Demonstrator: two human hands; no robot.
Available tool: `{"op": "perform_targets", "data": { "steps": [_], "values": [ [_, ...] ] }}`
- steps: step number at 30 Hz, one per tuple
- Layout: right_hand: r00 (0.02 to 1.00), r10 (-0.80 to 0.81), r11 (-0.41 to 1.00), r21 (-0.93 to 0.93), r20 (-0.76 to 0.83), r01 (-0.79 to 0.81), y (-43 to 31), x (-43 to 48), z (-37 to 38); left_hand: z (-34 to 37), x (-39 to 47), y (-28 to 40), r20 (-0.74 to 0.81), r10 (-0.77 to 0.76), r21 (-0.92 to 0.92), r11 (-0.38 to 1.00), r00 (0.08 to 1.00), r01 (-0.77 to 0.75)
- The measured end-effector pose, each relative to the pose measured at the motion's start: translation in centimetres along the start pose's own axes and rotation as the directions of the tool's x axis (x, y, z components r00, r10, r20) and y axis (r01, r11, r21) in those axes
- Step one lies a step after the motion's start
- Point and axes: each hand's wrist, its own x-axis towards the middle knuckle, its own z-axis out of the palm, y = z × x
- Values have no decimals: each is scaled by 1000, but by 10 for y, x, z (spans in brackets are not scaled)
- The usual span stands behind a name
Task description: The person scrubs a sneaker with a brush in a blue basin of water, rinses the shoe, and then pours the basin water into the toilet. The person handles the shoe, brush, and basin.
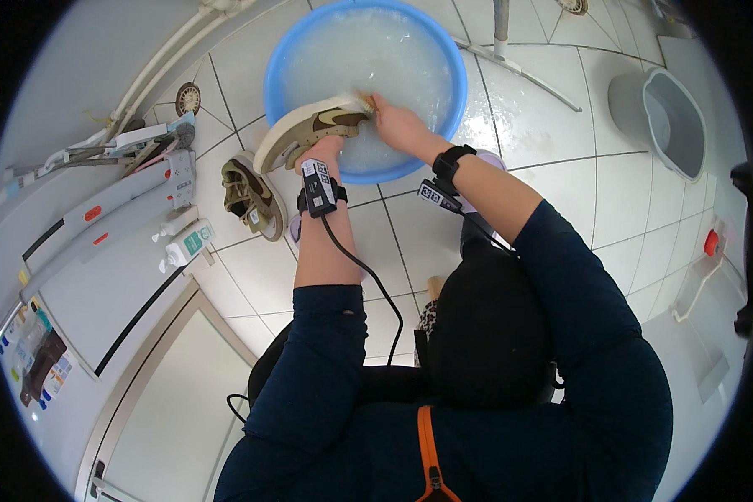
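My left hand [324, 150] holds an olive-brown sneaker [336, 120] with a white sole, turned on its side over the near left rim of a round blue plastic basin [460, 81]. Its fingers are hidden, seemingly inside the shoe's opening. A small brush [368, 101] is gripped in my right hand [405, 127], its bristles against the sole's edge at the toe. Motion blurs that spot. Cloudy, whitish water [376, 53] fills the basin. Left of my left wrist, a matching sneaker [254, 196] with laces rests on the tiled floor [251, 270].
A grey bucket [687, 125] stands at the right. A metal stand's foot [527, 72] reaches across the floor beyond the basin. Two pump bottles [188, 241] and a rail with tools [119, 188] line the left wall. Cabled devices [320, 191] are strapped to both wrists.
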Motion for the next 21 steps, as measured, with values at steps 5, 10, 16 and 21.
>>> {"op": "perform_targets", "data": {
  "steps": [5,10,16,21],
  "values": [
    [991,-95,993,79,91,87,-45,-36,4,-7,-16,-6,45,26,-78,997,999,-22],
    [999,-16,996,89,42,12,-37,-38,3,-10,-13,8,117,-114,-63,990,987,122],
    [996,85,994,62,-11,-85,2,0,38,11,9,-6,-192,-84,-187,981,978,47],
    [985,155,983,83,77,-162,-10,0,16,0,1,-2,-16,-174,-546,826,985,137]
  ]
}}
